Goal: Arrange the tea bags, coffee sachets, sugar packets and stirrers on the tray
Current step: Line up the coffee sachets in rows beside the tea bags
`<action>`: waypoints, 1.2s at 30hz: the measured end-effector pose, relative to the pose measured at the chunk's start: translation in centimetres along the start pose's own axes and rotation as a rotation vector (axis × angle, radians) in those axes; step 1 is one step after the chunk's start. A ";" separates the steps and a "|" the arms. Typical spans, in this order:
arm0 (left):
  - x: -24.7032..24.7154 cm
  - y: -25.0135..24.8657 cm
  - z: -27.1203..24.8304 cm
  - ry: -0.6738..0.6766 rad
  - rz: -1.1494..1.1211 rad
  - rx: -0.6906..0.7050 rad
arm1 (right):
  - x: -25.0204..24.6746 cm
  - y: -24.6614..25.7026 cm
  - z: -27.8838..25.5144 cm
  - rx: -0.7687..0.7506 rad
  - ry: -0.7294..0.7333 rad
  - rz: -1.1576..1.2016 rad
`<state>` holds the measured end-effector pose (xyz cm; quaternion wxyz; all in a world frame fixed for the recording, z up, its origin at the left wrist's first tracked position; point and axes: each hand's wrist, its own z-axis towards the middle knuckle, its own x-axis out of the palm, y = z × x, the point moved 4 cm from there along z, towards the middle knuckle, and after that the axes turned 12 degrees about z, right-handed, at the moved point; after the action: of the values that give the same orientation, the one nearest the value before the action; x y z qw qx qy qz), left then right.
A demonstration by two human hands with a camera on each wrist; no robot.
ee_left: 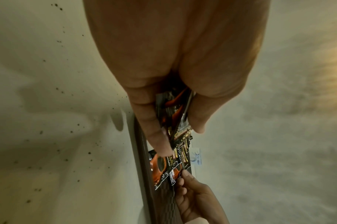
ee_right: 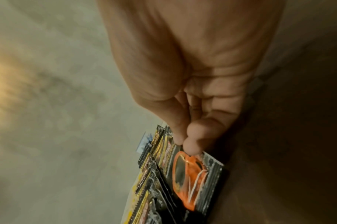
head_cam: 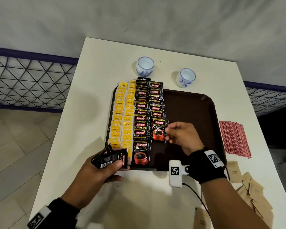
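Note:
A dark brown tray (head_cam: 191, 109) holds two columns of yellow tea bags (head_cam: 122, 118) and two overlapping columns of black coffee sachets (head_cam: 141, 116). My right hand (head_cam: 168, 132) pinches the right edge of one coffee sachet (head_cam: 159, 130) at the near end of the second column; the same coffee sachet (ee_right: 190, 172) shows in the right wrist view. My left hand (head_cam: 106, 164) grips a small bunch of coffee sachets (head_cam: 108, 158) at the tray's near left corner; thumb and fingers clamp the bunch (ee_left: 173, 115). Red stirrers (head_cam: 234, 139) and brown sugar packets (head_cam: 253, 195) lie on the white table (head_cam: 96, 76).
Two blue-and-white cups (head_cam: 144, 66) (head_cam: 186, 77) stand behind the tray. The tray's right half is bare. A white clip device with a cable (head_cam: 176, 173) hangs at my right wrist. A wire-mesh railing (head_cam: 28, 80) lies left of the table.

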<state>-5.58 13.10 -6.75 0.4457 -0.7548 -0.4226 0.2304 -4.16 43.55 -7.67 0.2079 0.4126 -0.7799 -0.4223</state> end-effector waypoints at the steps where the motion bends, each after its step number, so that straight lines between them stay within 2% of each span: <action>1: 0.0 0.1 0.0 0.006 0.004 -0.006 | 0.1 0.1 0.1 -0.005 -0.005 -0.010; 19: 0.4 0.2 0.1 0.034 0.030 -0.027 | 1.9 0.4 0.7 -0.091 -0.103 -0.178; 32: 0.7 -0.1 0.1 0.057 0.010 -0.028 | 1.3 0.7 0.5 -0.123 -0.131 -0.176; 36: 1.2 -1.0 0.3 0.081 0.032 0.027 | 0.7 1.0 0.0 -0.143 -0.169 -0.151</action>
<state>-5.55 14.49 -6.02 0.4690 -0.7641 -0.3888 0.2123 -4.99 43.31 -6.80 0.1380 0.4172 -0.7294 -0.5243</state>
